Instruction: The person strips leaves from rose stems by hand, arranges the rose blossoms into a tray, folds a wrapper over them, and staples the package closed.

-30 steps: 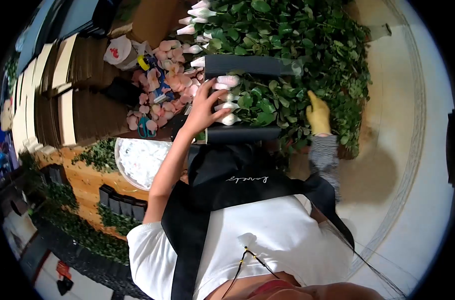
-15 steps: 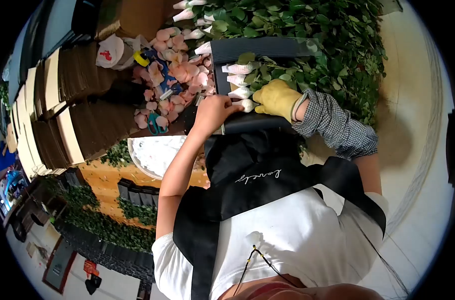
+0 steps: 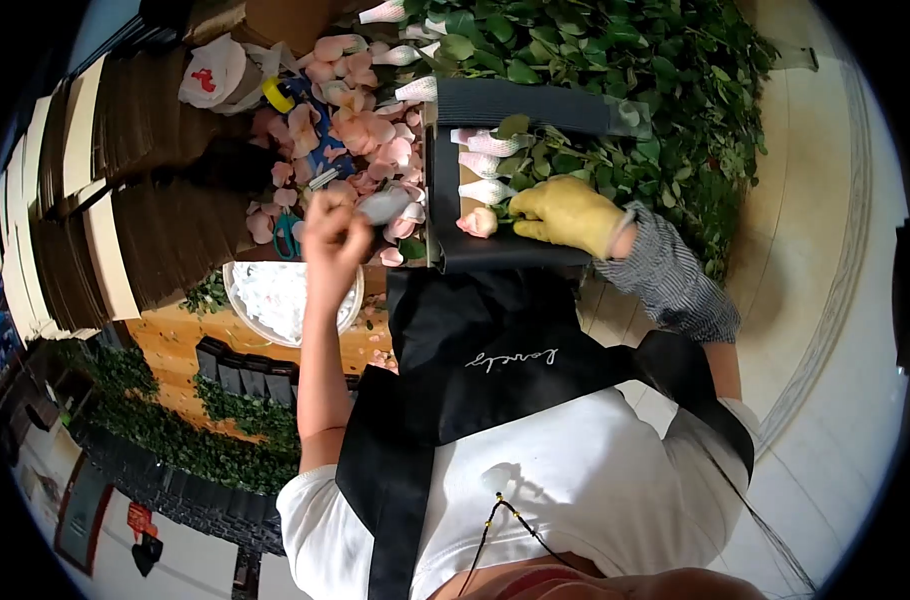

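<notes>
My bare left hand [image 3: 337,232] is pinched closed over the petal pile, blurred by motion. A white foam net sleeve [image 3: 383,207] trails from its fingers. On the black padded board [image 3: 535,252] lies a pale pink rose [image 3: 478,222], its bloom bare. My right hand [image 3: 567,215], in a yellow glove, closes around the rose's stem just behind the bloom; the fingertips are partly hidden by leaves. Right above it, several roses in white net sleeves [image 3: 485,191] lie side by side, blooms to the left and leafy stems to the right.
Loose pink petals [image 3: 375,135] cover the table left of the board, with teal scissors [image 3: 287,236] among them. A basin [image 3: 293,305] of white net sleeves stands below. Stacked cardboard [image 3: 165,240] fills the left. Leafy stems [image 3: 655,110] are heaped at the upper right.
My left hand has pulled the net sleeve off the nearest rose and moved left with it, leaving the bloom bare. My gloved right hand stays by the stem, slightly lower.
</notes>
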`<action>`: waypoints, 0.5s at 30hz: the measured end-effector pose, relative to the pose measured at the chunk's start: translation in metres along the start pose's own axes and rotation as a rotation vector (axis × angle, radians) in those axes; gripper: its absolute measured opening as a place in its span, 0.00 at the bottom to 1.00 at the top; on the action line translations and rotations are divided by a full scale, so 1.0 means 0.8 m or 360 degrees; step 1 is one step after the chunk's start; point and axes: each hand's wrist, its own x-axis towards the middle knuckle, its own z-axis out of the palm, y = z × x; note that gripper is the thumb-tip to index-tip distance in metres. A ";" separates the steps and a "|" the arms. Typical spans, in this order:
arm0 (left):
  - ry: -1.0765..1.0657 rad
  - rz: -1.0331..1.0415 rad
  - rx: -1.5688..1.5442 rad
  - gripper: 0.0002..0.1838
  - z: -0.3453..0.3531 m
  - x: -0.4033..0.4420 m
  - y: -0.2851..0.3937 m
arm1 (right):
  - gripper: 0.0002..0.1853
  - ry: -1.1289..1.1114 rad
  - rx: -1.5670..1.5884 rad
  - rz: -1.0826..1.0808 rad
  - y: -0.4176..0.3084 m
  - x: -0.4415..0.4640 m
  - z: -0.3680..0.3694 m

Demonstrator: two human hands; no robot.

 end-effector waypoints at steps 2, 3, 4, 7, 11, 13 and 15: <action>-0.0157 -0.0008 -0.0066 0.09 0.025 0.001 -0.003 | 0.12 0.0162 0.0086 -0.0066 -0.012 0.004 -0.011; -0.0180 -0.0313 -0.0356 0.11 0.036 0.002 -0.009 | 0.13 0.0273 -0.0242 0.0073 -0.012 0.010 -0.007; -0.0208 -0.0621 -0.0645 0.13 0.053 0.004 -0.011 | 0.14 0.0380 -0.0570 0.0219 -0.009 0.012 0.001; -0.0506 -0.0326 0.0205 0.21 0.100 0.033 -0.002 | 0.14 0.0146 -0.0606 0.0236 0.008 0.029 0.020; -0.0612 0.0014 0.0626 0.19 0.130 0.046 0.025 | 0.13 0.0023 -0.0618 0.0178 0.013 0.025 0.022; -0.0583 0.0109 0.0616 0.18 0.137 0.039 0.008 | 0.11 0.0076 -0.0631 0.0127 0.020 0.024 0.030; -0.0675 -0.0267 -0.0420 0.15 0.129 0.031 -0.015 | 0.10 0.0146 -0.0661 0.0140 0.026 0.029 0.046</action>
